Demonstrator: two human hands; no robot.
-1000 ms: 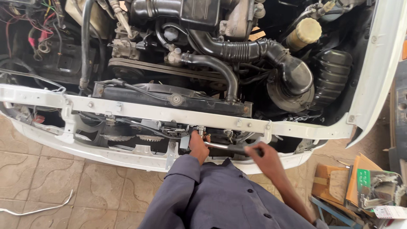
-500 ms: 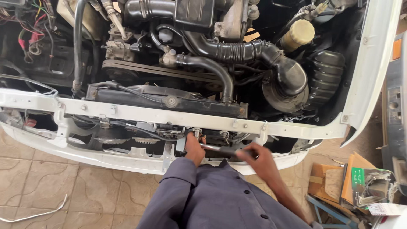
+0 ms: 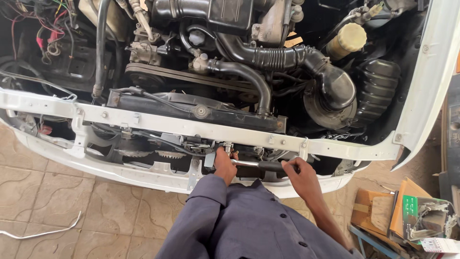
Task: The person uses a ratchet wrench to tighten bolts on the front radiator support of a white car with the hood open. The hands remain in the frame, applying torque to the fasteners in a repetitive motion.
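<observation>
Brown cardboard boxes (image 3: 376, 211) lower right; green-labelled flat packet (image 3: 411, 217) beside (partly crumpled).

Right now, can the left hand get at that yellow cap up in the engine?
Probably not from there. The left hand is low at the front by the wrench, and the white bar and black hoses lie between it and the yellow cap.
</observation>
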